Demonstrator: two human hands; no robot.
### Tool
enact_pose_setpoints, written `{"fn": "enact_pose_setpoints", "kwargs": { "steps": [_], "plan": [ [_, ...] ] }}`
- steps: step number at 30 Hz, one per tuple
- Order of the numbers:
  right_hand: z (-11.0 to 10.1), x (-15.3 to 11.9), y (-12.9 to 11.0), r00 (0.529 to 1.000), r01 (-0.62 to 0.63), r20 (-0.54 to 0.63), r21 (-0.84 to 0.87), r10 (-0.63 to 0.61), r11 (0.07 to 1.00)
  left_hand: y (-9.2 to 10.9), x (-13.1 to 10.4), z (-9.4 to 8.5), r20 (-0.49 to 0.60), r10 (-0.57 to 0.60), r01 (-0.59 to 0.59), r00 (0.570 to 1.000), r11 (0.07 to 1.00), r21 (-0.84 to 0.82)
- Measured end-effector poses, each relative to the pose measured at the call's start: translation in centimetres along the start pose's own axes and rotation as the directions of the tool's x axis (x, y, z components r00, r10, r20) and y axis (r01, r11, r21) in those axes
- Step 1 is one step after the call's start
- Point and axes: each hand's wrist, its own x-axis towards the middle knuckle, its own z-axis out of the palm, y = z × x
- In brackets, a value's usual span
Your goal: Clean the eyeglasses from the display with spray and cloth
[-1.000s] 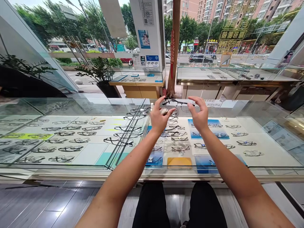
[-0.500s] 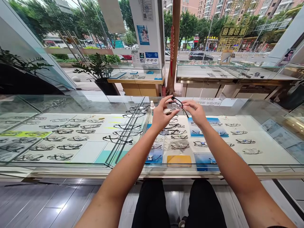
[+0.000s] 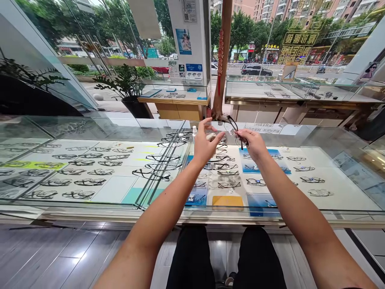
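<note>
My right hand (image 3: 254,143) pinches a pair of dark-framed eyeglasses (image 3: 234,123) above the glass counter, the frame turned on edge. Its thumb and fingers close on the lower part of the glasses. My left hand (image 3: 204,146) is to the left of the glasses and apart from them, with thumb and fingers spread. A small whitish thing shows behind the left thumb; whether it touches the hand I cannot tell. A white spray bottle (image 3: 194,131) stands on the counter just beyond the left hand. Several eyeglasses (image 3: 227,173) lie beneath my arms.
The glass display counter (image 3: 270,214) runs across in front of me, with rows of eyeglasses inside. More frames (image 3: 164,157) sit left of my left forearm. A yellow tray (image 3: 227,201) and blue display boards lie inside. Beyond are a wooden post (image 3: 222,52), other showcases and a potted plant (image 3: 128,90).
My left hand has let go of the eyeglasses and its fingers have spread apart. My right hand now holds them alone, slightly farther right, with the frame turned more upright.
</note>
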Motion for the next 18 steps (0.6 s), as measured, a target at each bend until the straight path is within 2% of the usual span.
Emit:
{"fn": "enact_pose_setpoints", "kwargs": {
  "steps": [2, 5, 8, 12, 18],
  "plan": [
    [-0.1, 0.2, 0.5, 0.996, 0.063, -0.058, -0.036, -0.065, 0.997, 0.3, -0.1, 0.0, -0.021, -0.022, 0.022, 1.000, 0.999, 0.030],
    [0.2, -0.2, 1.0, 0.974, 0.207, -0.059, -0.169, -0.220, 0.964, 0.9, -0.5, 0.3, 0.109, -0.008, 0.003, 0.994, 0.999, 0.049],
    [1.1, -1.2, 1.4, 0.912, 0.382, -0.009, -0.341, -0.409, 0.859, 1.3, -1.0, 0.9, 0.213, -0.012, 0.006, 0.977, 1.000, 0.029],
    [2.1, -2.6, 1.7, 0.834, 0.503, 0.050, -0.475, -0.549, 0.722, 1.2, -1.3, 1.3, 0.206, -0.079, 0.085, 0.975, 0.996, -0.021],
    [2.8, -3.3, 2.0, 0.799, 0.551, 0.118, -0.533, -0.589, 0.642, 0.9, -1.1, 1.0, 0.142, -0.160, 0.176, 0.977, 0.979, -0.101]
  ]
}}
